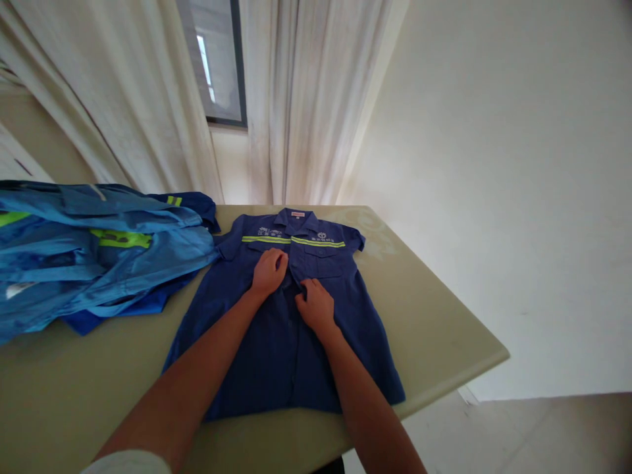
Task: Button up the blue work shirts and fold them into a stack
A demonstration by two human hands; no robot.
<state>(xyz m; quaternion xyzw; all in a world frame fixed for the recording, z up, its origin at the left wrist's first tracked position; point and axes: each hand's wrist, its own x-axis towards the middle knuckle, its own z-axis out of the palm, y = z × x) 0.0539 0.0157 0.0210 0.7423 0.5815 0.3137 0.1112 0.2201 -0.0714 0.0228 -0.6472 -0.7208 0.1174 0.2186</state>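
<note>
A dark blue short-sleeved work shirt (pixel 320 263) lies front up on the table, collar away from me. It has a yellow-green reflective stripe across the chest, white printing above it and a label in the collar. My left hand (pixel 270 271) is closed on the shirt's front edge just under the stripe. Slightly lower and to the right, my right hand (pixel 316 304) pinches the other front edge. Between the two hands the front opening is parted a little; further down, the edges lie together.
A heap of lighter blue garments (pixel 123 263) with yellow-green strips lies on the left of the pale green table (pixel 415 296). The table's corner juts out at the right, beside a white wall (pixel 494 164). Curtains (pixel 326 99) and a window (pixel 212 66) are behind.
</note>
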